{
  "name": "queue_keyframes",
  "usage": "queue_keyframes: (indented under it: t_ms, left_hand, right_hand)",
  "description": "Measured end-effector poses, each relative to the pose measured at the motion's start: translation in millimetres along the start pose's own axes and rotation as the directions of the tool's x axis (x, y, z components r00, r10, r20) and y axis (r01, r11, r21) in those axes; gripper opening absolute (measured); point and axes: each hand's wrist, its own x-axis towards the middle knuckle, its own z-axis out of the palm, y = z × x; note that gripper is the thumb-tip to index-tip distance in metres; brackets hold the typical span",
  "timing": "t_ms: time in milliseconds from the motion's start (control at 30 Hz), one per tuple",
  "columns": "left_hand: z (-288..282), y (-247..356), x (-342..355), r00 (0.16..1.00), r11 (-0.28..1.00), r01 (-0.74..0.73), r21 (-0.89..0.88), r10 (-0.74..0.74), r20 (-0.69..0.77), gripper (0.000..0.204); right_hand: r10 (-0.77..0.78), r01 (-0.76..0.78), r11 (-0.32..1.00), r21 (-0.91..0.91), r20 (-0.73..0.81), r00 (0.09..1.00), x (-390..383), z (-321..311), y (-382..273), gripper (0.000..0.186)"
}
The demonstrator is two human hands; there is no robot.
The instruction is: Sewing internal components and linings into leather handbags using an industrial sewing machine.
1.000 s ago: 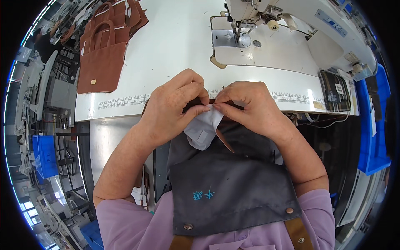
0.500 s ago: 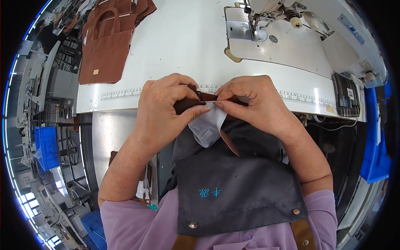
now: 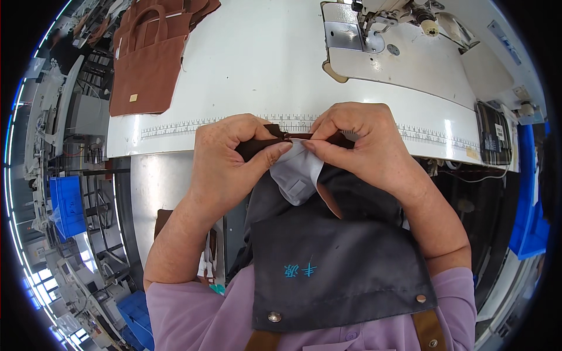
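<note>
Between my two hands, over the table's front edge, is a dark brown fabric piece with a pale grey lining hanging below it. My left hand pinches its folded edge between thumb and fingers. On the other side, my right hand grips the same edge, its thumb close to the left thumb. A narrow brown strip dangles beside the lining over my dark apron. What lies inside the fold is hidden by my fingers.
Brown handbags lie stacked at the table's far left. A sewing machine stands at the far right. A printed ruler runs along the front of the white table. Dark checked fabric lies at the right end. Blue bins stand left.
Both hands still pinch the brown piece; its edge between them now looks flatter and straighter. The right hand has shifted slightly right. The whole view has shifted a little.
</note>
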Motion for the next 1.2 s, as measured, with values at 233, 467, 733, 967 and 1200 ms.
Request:
queue_keyframes:
  t_ms: [233, 467, 733, 967, 1200]
  left_hand:
    - [1, -4, -3, 0.978, 0.964, -0.193, 0.181, 0.203, -0.039, 0.016]
    - [4, -11, -3, 0.961, 0.945, -0.26, 0.201, 0.273, -0.04, 0.018]
    - [2, 8, 7, 0.983, 0.973, -0.185, 0.136, 0.181, 0.037, 0.035]
    - [21, 34, 74, 0.943, 0.939, -0.32, 0.129, 0.303, 0.137, 0.033]
    - [83, 6, 144, 0.963, 0.966, -0.23, 0.119, 0.208, 0.17, 0.033]
  right_hand:
    - [-0.096, 0.094, 0.994, -0.048, -0.022, 0.995, -4, 3, 3, 0.01]
    - [-0.05, 0.05, 0.994, -0.092, 0.002, 0.999, -5, 1, -1, 0.012]
    - [-0.231, 0.247, 0.91, -0.333, 0.088, 0.969, -4, -14, -2, 0.01]
    - [-0.166, 0.16, 0.897, -0.411, 0.021, 0.986, 4, -78, -15, 0.011]
    - [0.005, 0.001, 0.814, -0.581, 0.009, 1.0, 34, -129, 39, 0.007]
